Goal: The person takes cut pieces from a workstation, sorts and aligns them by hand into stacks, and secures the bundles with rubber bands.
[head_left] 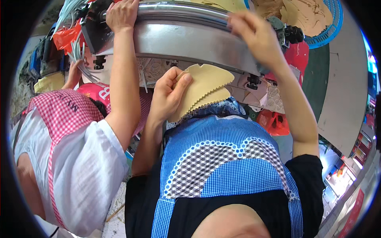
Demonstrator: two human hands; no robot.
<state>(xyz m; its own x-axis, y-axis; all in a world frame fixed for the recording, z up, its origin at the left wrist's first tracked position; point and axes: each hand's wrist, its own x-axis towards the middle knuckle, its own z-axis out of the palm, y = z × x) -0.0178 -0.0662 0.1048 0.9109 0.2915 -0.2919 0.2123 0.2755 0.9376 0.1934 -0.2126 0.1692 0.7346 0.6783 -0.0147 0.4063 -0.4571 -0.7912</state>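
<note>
My left hand [170, 91] is closed on several tan flat pieces [208, 78] that look like leather or cloth. Their lower edges are cut in a zigzag, and they fan out in front of my apron. Above them lies a long metal roller [182, 12] on a grey machine body [186, 39]. My right hand [252, 33] is raised at the roller's right part. Motion smears its fingers, so whether they hold or touch anything cannot be made out.
On my left a co-worker in a pink checked apron [65, 111] has one hand [122, 16] at the roller's left end and white strips [79, 53] in the other. A blue basket [337, 23] with tan pieces stands far right. Red bags [274, 122] hang below the machine.
</note>
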